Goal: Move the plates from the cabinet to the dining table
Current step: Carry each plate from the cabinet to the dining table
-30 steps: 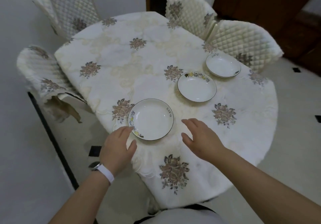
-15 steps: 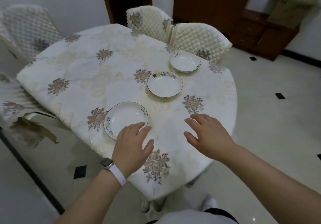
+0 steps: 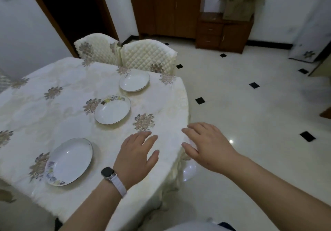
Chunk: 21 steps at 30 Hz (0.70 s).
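- Three white plates lie in a diagonal row on your bench [image 3: 53, 105], which is covered by a cream cloth with flower patterns.
- The near plate [image 3: 69, 161] lies at the near left by the bench's edge, with a coloured print on its near rim.
- The middle plate [image 3: 112, 109] lies further back and to the right, with its printed rim on the far side.
- The far plate [image 3: 134, 81] lies near the far right edge, just in front of the right-hand quilted chair [image 3: 147, 55]. A second quilted chair [image 3: 97, 48] stands touching that one on its left.
- The plates lie well apart from one another, and neither of your hands touches any of them.
- Your left hand [image 3: 138, 155] is palm down over the bench's near right part, to the right of the near plate. Its fingers [image 3: 141, 137] are straight, slightly spread and hold nothing.
- A watch [image 3: 108, 173] on a pale strap sits on that wrist.
- Your right hand [image 3: 207, 146] is palm down at the bench's right edge, partly over the tiled floor [image 3: 250, 105]. Its fingers [image 3: 195, 128] are spread and hold nothing.
- Whether either palm touches the cloth cannot be told.
- Far right, a low wooden cabinet [image 3: 222, 31] stands against the wall with a khaki bag [image 3: 240, 3] on top.
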Available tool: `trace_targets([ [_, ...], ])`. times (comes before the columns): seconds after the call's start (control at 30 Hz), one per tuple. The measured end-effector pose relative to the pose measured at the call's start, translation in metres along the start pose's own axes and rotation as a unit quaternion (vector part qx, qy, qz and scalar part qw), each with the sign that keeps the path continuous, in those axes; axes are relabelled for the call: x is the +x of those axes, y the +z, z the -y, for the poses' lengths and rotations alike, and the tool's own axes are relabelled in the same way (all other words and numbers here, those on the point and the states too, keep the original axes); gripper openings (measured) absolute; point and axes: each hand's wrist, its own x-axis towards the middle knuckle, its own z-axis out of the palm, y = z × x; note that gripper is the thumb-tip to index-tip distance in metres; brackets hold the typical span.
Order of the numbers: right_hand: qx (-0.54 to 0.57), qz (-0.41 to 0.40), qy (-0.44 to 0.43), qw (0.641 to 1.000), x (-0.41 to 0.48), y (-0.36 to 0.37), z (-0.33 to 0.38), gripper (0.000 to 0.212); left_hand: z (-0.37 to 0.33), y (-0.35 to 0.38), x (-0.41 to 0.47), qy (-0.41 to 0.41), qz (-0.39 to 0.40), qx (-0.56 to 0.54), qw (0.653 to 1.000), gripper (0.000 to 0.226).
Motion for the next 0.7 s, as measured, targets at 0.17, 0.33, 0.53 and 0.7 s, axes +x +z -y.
trace_targets([
  [0.17,-0.006,-0.036,0.039,0.999,-0.031,-0.019,-0.086,0.047,-0.081,0.026,0.062,0.061,0.001,0.017,0.998,0.045],
  [0.33,-0.014,-0.041,0.081,0.996,-0.063,-0.033,-0.157,0.046,-0.151,0.042,0.113,0.133,0.001,0.014,0.991,0.042],
  [0.53,-0.029,-0.064,0.158,0.985,-0.093,-0.054,-0.206,0.047,-0.205,0.054,0.16,0.207,0.005,0.012,0.978,0.043],
  [0.7,-0.04,-0.073,0.212,0.974,-0.096,-0.057,-0.228,0.047,-0.221,0.072,0.196,0.255,0.008,-0.009,0.967,0.042],
])
